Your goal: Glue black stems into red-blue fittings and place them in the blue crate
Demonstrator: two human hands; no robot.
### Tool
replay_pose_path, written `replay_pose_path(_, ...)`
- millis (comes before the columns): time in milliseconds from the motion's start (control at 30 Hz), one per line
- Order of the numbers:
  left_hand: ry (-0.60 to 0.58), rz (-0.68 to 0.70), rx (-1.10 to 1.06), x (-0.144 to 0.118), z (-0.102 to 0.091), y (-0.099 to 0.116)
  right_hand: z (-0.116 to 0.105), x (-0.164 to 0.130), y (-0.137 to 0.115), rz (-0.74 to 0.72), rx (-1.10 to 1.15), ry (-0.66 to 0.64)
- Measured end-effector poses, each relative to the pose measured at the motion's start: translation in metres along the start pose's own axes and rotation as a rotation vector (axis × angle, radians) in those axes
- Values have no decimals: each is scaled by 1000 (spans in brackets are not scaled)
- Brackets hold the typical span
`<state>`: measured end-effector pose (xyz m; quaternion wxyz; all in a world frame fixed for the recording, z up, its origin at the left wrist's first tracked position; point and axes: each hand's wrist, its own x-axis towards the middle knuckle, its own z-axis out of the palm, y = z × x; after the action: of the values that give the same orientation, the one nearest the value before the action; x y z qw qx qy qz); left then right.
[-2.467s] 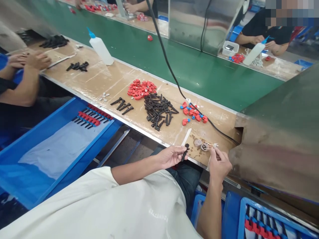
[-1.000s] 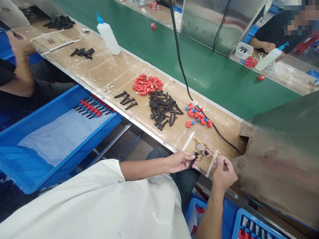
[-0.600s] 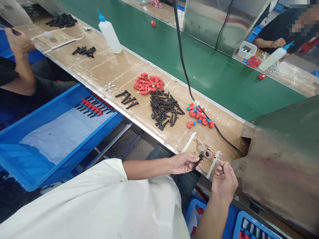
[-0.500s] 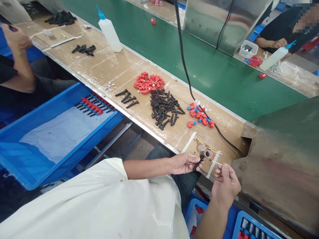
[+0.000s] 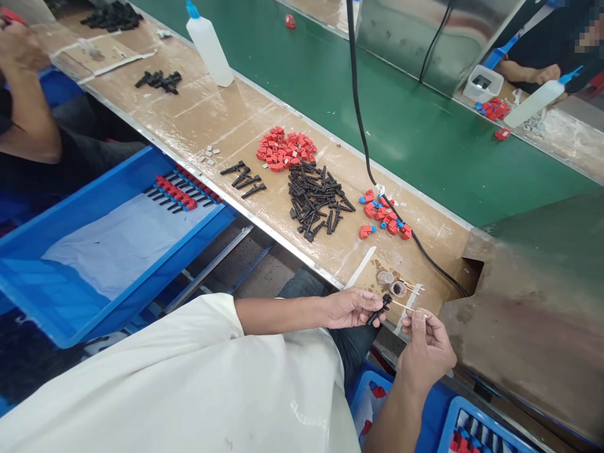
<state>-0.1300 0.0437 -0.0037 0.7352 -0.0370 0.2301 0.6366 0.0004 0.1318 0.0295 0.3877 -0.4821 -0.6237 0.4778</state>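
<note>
Between the fingers of my left hand (image 5: 350,308) is a black plastic part (image 5: 380,309), tilted over the table's front edge. My right hand (image 5: 427,349) pinches a thin wooden stick (image 5: 401,305), its tip at or very close to the head of the black part. Just beyond my hands stand two small cups, a clear one (image 5: 385,278) and one with dark contents (image 5: 397,289). Several more thin sticks (image 5: 415,287) lie beside them. Farther back are red-and-blue pieces (image 5: 387,217), a heap of black parts (image 5: 315,198) and a heap of red pieces (image 5: 285,148).
A white squeeze bottle (image 5: 210,53) stands near the green belt (image 5: 302,82). A black cable (image 5: 356,94) hangs down across the table. Left is a blue bin (image 5: 61,321) with finished-looking rows of parts. Another person's arm (image 5: 28,100) is at far left.
My right hand has shifted slightly left, bringing the stick's tip from beside the dark cup to the black part. The whole view has shifted a little.
</note>
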Motion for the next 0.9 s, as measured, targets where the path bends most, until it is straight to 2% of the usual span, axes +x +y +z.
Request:
replay_pose_path(300, 31, 26, 105, -2, -6, -5, 2, -4, 2, -144, -181, 12)
replay_pose_path(367, 45, 46, 123, -2, -7, -7, 1, -3, 3, -302, -266, -37)
replay_pose_path(500, 83, 88, 107, 0, -10, -9, 2, -3, -3, -800, -440, -182)
replay_pose_path(600, 100, 103, 55, 0, -10, -7, 4, -5, -8, -1015, -487, -278)
replay_pose_path(733, 85, 64, -24, -3, -9, -3, 2, -8, -6, -1050, -458, -293)
replay_pose_path(900, 26, 37, -47, -4, -12, -3, 1, -7, -5, -893, -416, -220)
